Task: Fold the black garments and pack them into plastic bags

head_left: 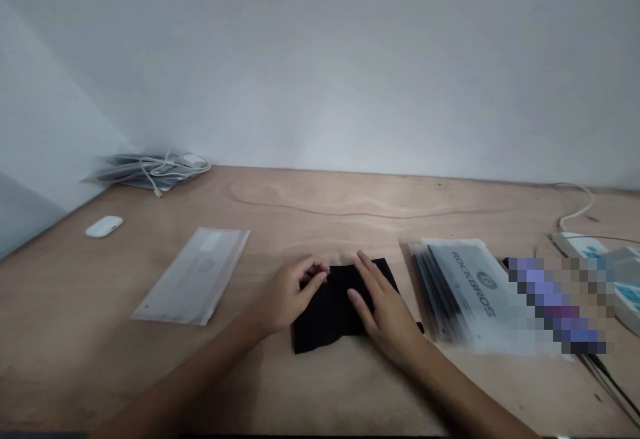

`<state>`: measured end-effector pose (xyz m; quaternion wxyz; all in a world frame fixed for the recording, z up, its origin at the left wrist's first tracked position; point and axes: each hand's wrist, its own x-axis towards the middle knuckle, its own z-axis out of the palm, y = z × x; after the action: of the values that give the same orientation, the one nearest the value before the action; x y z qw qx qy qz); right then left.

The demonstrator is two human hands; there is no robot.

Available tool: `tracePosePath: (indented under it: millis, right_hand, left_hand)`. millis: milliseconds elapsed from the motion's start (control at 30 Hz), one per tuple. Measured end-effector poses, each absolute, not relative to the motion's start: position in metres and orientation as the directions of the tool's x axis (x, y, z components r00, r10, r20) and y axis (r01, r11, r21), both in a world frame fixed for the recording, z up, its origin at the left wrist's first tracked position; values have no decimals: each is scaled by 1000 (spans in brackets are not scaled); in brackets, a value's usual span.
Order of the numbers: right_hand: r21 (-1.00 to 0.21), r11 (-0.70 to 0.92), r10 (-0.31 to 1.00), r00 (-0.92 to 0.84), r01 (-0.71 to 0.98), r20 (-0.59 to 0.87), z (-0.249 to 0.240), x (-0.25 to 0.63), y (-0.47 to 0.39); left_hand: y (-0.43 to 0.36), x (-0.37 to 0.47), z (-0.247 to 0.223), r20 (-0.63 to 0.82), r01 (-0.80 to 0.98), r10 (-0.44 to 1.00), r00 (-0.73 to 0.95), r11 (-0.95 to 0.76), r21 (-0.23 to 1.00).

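Note:
A black cloth (325,319) lies flat on the wooden table in front of me. Over its left edge is my left hand (295,292), fingers curled with thumb and fingertips close together; whether they pinch anything is too small to tell. My right hand (385,306) rests on the cloth's right part, fingers spread. To the left lies a frosted zip bag (200,276), which looks flat. On the right, several frosted bags (467,292) with dark contents are stacked, the top one printed ROCKBROS.
A white rounded case (104,226) sits at the left. Behind it, a pile of bags with white cables (165,169) stands near the wall. At the right are a blurred-out purple object (555,306), a white power strip (585,247) and cords.

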<state>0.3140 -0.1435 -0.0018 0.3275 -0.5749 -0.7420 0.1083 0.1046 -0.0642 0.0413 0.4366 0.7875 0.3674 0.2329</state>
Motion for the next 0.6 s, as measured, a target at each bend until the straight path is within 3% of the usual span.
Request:
tracePosePath:
  millis: [100,200,333,433,533,600]
  right_hand:
    - [-410,471,857,-295,781,423,-3,299,-160]
    - [-306,544,813,-402,781,421,-5,291,-174]
    - [-274,606,784,-502,747,364,-2,300,-186]
    - [-302,721,692,-663,623,284,4,312,-187]
    - [-362,740,655,-730,566,197,5,317,-185]
    - [-375,729,663,-727,572,181,2,317,-182]
  left_hand:
    - [-59,93,29,260,445,655,710,-703,555]
    - [-63,76,22,247,486,608,754,-770,413]
    - [-91,54,18,223,606,709,669,-694,389]
    - [-119,41,17,163,641,767,621,-616,458]
    - [-139,36,19,88,633,773,628,-574,520]
    - [-145,37,24,91,630,755,649,-601,492]
